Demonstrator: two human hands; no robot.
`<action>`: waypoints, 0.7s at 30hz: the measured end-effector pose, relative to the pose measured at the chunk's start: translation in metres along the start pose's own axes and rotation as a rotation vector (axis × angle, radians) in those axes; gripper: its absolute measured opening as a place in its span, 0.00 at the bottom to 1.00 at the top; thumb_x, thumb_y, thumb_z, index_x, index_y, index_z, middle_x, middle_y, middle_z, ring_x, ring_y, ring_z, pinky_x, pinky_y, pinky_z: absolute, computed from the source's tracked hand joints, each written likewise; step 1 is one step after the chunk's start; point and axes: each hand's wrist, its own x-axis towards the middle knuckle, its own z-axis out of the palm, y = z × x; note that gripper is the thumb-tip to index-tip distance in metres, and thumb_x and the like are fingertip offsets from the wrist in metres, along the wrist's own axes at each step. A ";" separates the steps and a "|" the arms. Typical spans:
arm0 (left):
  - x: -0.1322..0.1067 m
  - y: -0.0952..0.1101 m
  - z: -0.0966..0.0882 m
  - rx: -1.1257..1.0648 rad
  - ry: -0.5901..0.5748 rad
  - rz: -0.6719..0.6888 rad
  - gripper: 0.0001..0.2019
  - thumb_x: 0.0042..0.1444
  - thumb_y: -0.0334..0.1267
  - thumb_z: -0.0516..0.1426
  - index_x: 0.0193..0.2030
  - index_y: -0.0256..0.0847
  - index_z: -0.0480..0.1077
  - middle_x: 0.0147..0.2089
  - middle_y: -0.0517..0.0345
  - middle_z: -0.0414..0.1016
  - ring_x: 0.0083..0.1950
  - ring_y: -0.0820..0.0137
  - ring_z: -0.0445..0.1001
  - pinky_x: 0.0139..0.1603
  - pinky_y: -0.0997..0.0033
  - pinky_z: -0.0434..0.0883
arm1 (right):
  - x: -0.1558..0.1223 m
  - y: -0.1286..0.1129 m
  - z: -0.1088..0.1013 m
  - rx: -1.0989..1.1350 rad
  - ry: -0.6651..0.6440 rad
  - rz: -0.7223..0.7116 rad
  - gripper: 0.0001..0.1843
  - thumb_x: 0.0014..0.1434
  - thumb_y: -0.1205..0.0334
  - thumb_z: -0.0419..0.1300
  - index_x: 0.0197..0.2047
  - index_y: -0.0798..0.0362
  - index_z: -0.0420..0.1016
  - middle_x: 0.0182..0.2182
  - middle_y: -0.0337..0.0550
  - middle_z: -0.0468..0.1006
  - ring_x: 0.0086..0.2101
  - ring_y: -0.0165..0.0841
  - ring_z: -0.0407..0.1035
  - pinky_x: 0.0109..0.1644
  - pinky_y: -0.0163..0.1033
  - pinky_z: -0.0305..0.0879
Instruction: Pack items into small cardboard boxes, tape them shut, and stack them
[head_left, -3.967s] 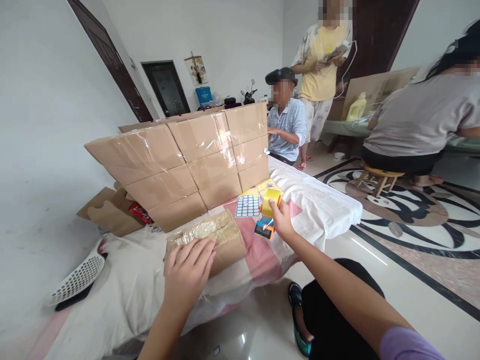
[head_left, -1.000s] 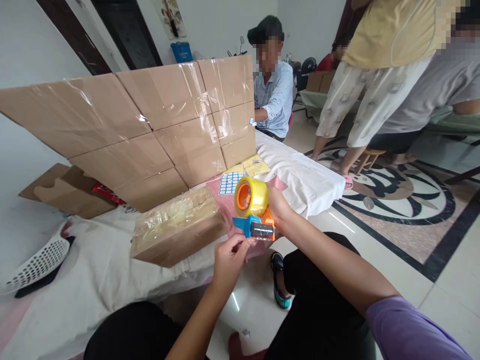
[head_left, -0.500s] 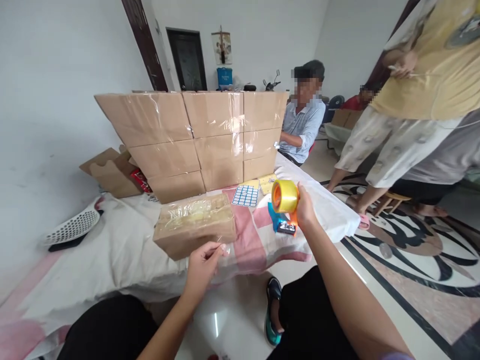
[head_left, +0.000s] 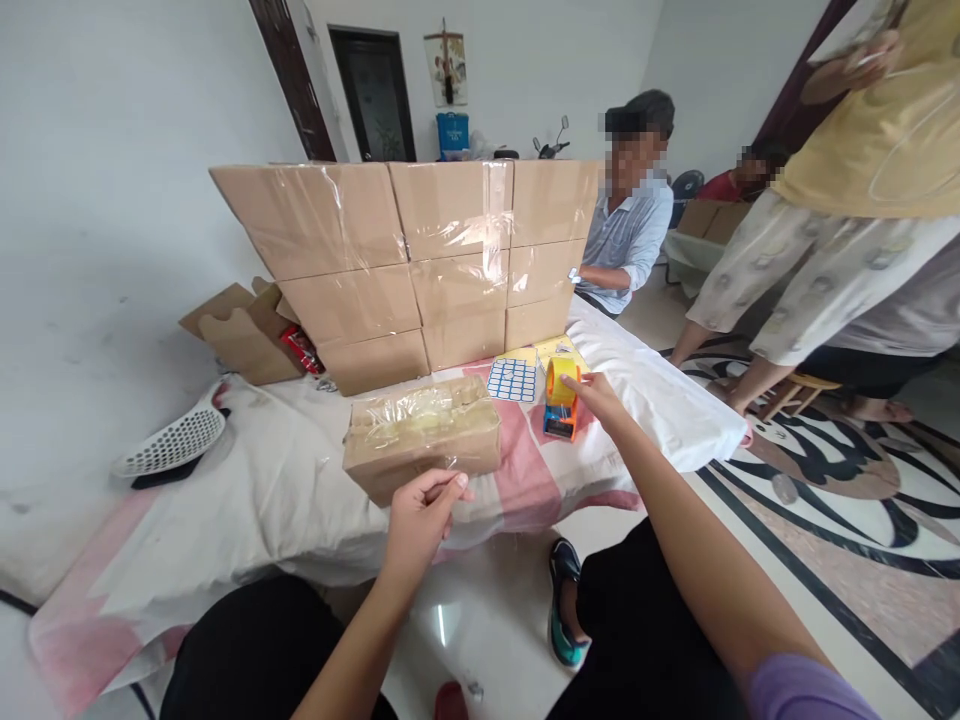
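cloth-covered surface [head_left: 262, 480] now bears the tape dispenser [head_left: 561, 402], lowered from mid-air near its right edge, gripped by the right hand [head_left: 600, 395], while the left hand [head_left: 421, 512] stays pinched shut before the wrapped box [head_left: 422, 432].

You're in a home living room doubling as a packing station. Past your right grip [head_left: 592, 392]: stack of taped cartons [head_left: 420, 260] on a cloth-covered worktop [head_left: 247, 480], label sheet [head_left: 513, 380] just left of the grip. Right of the grip: polished patterned floor [head_left: 840, 470], wooden stool [head_left: 806, 388]. Far wall: dark wooden door [head_left: 371, 95], wall hanging [head_left: 445, 68], parked scooter [head_left: 551, 148].
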 end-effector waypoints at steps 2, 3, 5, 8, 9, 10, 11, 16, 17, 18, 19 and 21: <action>-0.002 0.002 -0.003 0.012 0.001 0.003 0.19 0.53 0.54 0.64 0.35 0.36 0.78 0.29 0.55 0.80 0.16 0.81 0.59 0.17 0.78 0.57 | -0.012 -0.014 -0.007 -0.107 0.151 -0.099 0.36 0.45 0.47 0.72 0.52 0.54 0.68 0.41 0.50 0.75 0.46 0.48 0.70 0.50 0.52 0.70; -0.003 0.003 -0.004 0.018 0.003 0.007 0.19 0.54 0.54 0.64 0.35 0.36 0.78 0.30 0.55 0.80 0.16 0.81 0.59 0.17 0.78 0.57 | -0.022 -0.024 -0.007 -0.148 0.178 -0.202 0.34 0.47 0.47 0.71 0.52 0.54 0.68 0.41 0.48 0.75 0.45 0.46 0.70 0.49 0.51 0.69; -0.005 0.004 -0.005 0.032 0.008 0.019 0.19 0.54 0.53 0.64 0.35 0.37 0.78 0.30 0.55 0.80 0.16 0.81 0.59 0.17 0.78 0.58 | -0.052 -0.045 -0.002 -0.190 0.062 -0.484 0.22 0.55 0.48 0.66 0.47 0.52 0.71 0.36 0.43 0.75 0.38 0.39 0.70 0.45 0.45 0.68; -0.009 0.006 -0.005 0.062 0.023 0.042 0.18 0.55 0.53 0.63 0.35 0.37 0.78 0.29 0.55 0.80 0.16 0.80 0.59 0.18 0.78 0.59 | -0.107 -0.073 0.020 -0.148 -0.412 -0.825 0.13 0.60 0.50 0.65 0.41 0.51 0.75 0.33 0.41 0.76 0.33 0.34 0.70 0.39 0.41 0.67; -0.010 0.007 -0.004 0.075 0.029 0.054 0.17 0.55 0.53 0.63 0.35 0.38 0.79 0.28 0.55 0.80 0.17 0.79 0.60 0.18 0.77 0.60 | -0.124 -0.078 0.029 -0.159 -0.493 -0.908 0.15 0.58 0.50 0.68 0.42 0.51 0.75 0.35 0.43 0.77 0.35 0.35 0.71 0.40 0.41 0.68; -0.011 0.008 -0.004 0.087 0.036 0.069 0.17 0.54 0.52 0.63 0.35 0.38 0.79 0.28 0.56 0.80 0.17 0.79 0.60 0.18 0.77 0.60 | -0.138 -0.081 0.038 -0.175 -0.528 -0.975 0.15 0.59 0.51 0.68 0.44 0.51 0.75 0.36 0.43 0.77 0.36 0.36 0.71 0.41 0.41 0.68; -0.012 0.008 -0.003 0.100 0.042 0.085 0.16 0.54 0.52 0.63 0.36 0.38 0.80 0.28 0.56 0.80 0.17 0.78 0.61 0.18 0.77 0.60 | -0.150 -0.082 0.046 -0.186 -0.534 -1.026 0.12 0.62 0.54 0.65 0.44 0.52 0.76 0.36 0.44 0.77 0.36 0.35 0.71 0.41 0.41 0.67; -0.006 -0.004 0.000 0.058 0.041 0.104 0.16 0.54 0.52 0.64 0.36 0.39 0.80 0.29 0.56 0.80 0.16 0.80 0.58 0.17 0.77 0.58 | -0.165 -0.078 0.066 -0.272 -0.472 -1.193 0.11 0.68 0.66 0.54 0.35 0.52 0.75 0.29 0.42 0.73 0.32 0.34 0.66 0.37 0.41 0.61; -0.003 -0.010 -0.001 0.044 0.035 0.088 0.17 0.53 0.52 0.64 0.37 0.38 0.80 0.26 0.58 0.78 0.16 0.80 0.57 0.16 0.77 0.57 | -0.164 -0.080 0.064 -0.285 -0.484 -1.210 0.11 0.68 0.66 0.55 0.33 0.52 0.75 0.27 0.42 0.72 0.32 0.34 0.65 0.37 0.42 0.60; -0.001 -0.016 -0.002 0.040 0.029 0.064 0.19 0.52 0.53 0.65 0.39 0.38 0.81 0.23 0.59 0.76 0.15 0.80 0.56 0.16 0.77 0.56 | -0.164 -0.084 0.059 -0.269 -0.496 -1.195 0.12 0.68 0.66 0.55 0.32 0.51 0.74 0.26 0.41 0.72 0.31 0.35 0.65 0.36 0.43 0.59; 0.000 -0.022 -0.003 0.045 0.030 0.030 0.21 0.52 0.54 0.65 0.44 0.37 0.80 0.21 0.61 0.74 0.14 0.79 0.55 0.16 0.77 0.55 | -0.164 -0.089 0.052 -0.211 -0.500 -1.146 0.12 0.68 0.66 0.55 0.32 0.50 0.73 0.26 0.40 0.72 0.31 0.34 0.65 0.36 0.43 0.59; 0.000 -0.035 -0.006 0.068 0.064 -0.035 0.27 0.52 0.56 0.64 0.51 0.36 0.78 0.19 0.62 0.73 0.14 0.78 0.55 0.15 0.77 0.55 | -0.166 -0.104 0.031 -0.031 -0.445 -0.993 0.10 0.68 0.65 0.56 0.34 0.48 0.73 0.27 0.40 0.72 0.29 0.34 0.65 0.34 0.42 0.59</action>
